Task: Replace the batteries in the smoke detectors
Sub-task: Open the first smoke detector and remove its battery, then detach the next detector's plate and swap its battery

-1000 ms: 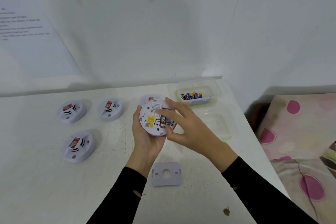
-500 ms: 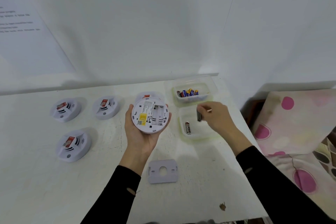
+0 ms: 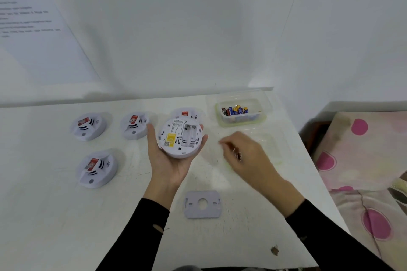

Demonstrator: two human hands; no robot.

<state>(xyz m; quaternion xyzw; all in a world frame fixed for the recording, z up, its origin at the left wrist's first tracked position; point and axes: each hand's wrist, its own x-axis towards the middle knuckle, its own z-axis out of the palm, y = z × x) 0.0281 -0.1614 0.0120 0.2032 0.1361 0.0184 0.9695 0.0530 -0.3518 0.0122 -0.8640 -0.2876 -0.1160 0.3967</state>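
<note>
A: Where is the smoke detector that is being worked on?

B: In the left hand (image 3: pixel 169 161); the held detector (image 3: pixel 179 138) lies back-up on the palm, fingers and thumb curled round its rim, its battery bay and yellow label turned to the camera; it is raised above the white table (image 3: pixel 44 215).

A: And the right hand?

B: The right hand (image 3: pixel 246 154) is just to the right of the held detector, apart from it, over a clear shallow tub (image 3: pixel 273 149); it is blurred, but its curled fingers look to pinch a small dark battery (image 3: pixel 238 156).

A: What lies around them?

B: A clear box (image 3: pixel 262 116) of loose batteries (image 3: pixel 234 110) stands beyond the right hand, near the table's far corner; the grey mounting plate (image 3: pixel 202 204) lies flat between the two wrists; left of the left hand rest a far-left detector (image 3: pixel 88 126), a middle detector (image 3: pixel 134 125) and a near-left detector (image 3: pixel 97 169), all face-up; a fourth detector (image 3: pixel 187 113) sits just behind the held one, partly hidden.
</note>
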